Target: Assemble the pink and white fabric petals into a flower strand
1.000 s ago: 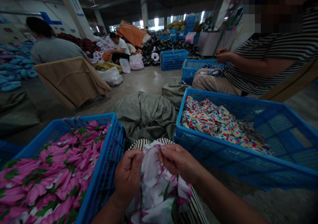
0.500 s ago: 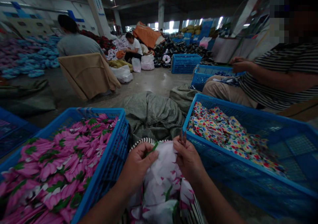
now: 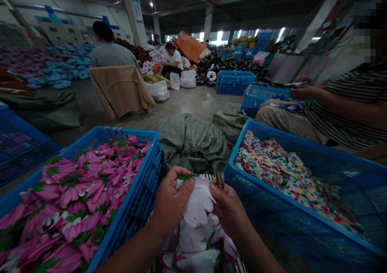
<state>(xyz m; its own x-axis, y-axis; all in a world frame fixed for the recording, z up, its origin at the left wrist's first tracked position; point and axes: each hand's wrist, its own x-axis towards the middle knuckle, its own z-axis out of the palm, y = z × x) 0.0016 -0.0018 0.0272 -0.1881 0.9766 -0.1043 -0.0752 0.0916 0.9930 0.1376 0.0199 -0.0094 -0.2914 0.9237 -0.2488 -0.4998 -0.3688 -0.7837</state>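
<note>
At the left stands a blue crate (image 3: pixel 145 184) heaped with pink petal-shaped pieces (image 3: pixel 87 192), with a brown-covered chair (image 3: pixel 121 89) well beyond it on the far side. Right of the crate, the left hand (image 3: pixel 173 198) pinches a white cloth piece (image 3: pixel 198 204) between thumb and fingers, at its green-edged end. That piece sits between the two hands, over more white and pink cloth (image 3: pixel 196 246) on the lap; its long axis seems to run from the far left toward the near right (the left hand covers part of it), its scalloped edge pointing near and right. A grey-green sack (image 3: pixel 193 138) lies on the far side. The right hand (image 3: pixel 228 204) grasps metal snips (image 3: pixel 220 179), their tips pointing upward; whether its fingers also grip the cloth's right edge, I cannot tell. Farther right, another blue crate (image 3: pixel 272 212) contains multicoloured patterned pieces (image 3: pixel 287 172).
</note>
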